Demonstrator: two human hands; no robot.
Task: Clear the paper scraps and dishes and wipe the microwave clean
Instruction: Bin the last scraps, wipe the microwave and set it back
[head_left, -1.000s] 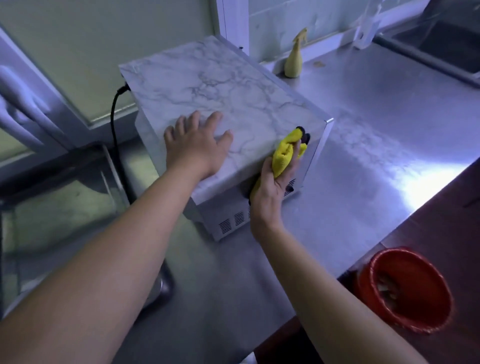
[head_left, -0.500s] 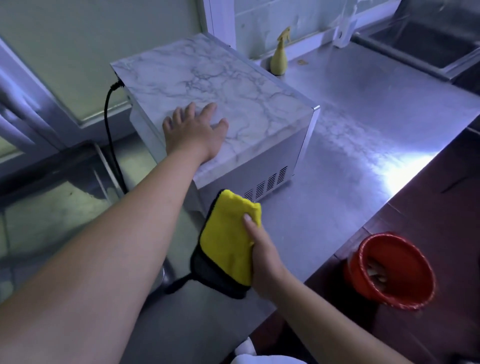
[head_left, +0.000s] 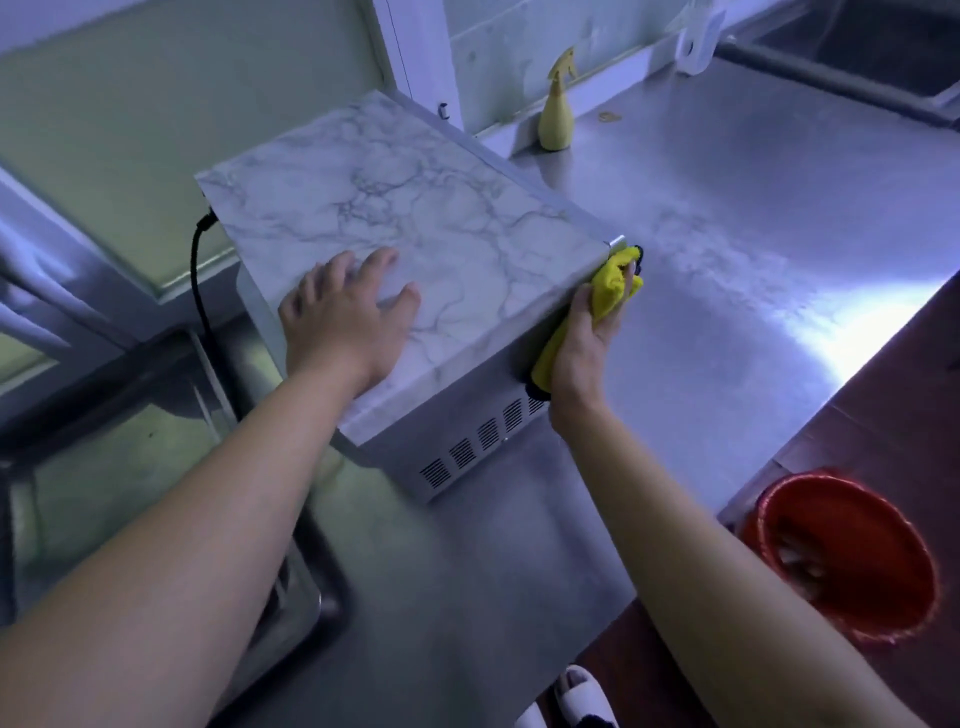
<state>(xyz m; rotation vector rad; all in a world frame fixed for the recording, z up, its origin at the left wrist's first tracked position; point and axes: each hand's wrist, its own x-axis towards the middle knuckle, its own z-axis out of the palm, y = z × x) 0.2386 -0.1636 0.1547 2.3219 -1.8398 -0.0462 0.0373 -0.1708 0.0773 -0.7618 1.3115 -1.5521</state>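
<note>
The steel counter (head_left: 753, 312) runs across in front of me to the back wall. The microwave (head_left: 415, 218) sits on its left part, with its marble-patterned top facing up and its vented side toward me. A red bucket (head_left: 841, 556) stands down on the floor at my right, below the counter's edge, with something pale inside that I cannot make out. My left hand (head_left: 345, 322) lies flat on the microwave's top near its closer edge, fingers spread and straight, holding nothing. My right hand (head_left: 582, 353) grips a bunched yellow cloth (head_left: 610, 286) and presses it against the microwave's side, up by the far top corner. A yellow spray bottle (head_left: 556, 111) stands upright by the wall behind the microwave. A black cord (head_left: 200, 291) hangs from the microwave's left rear.
</note>
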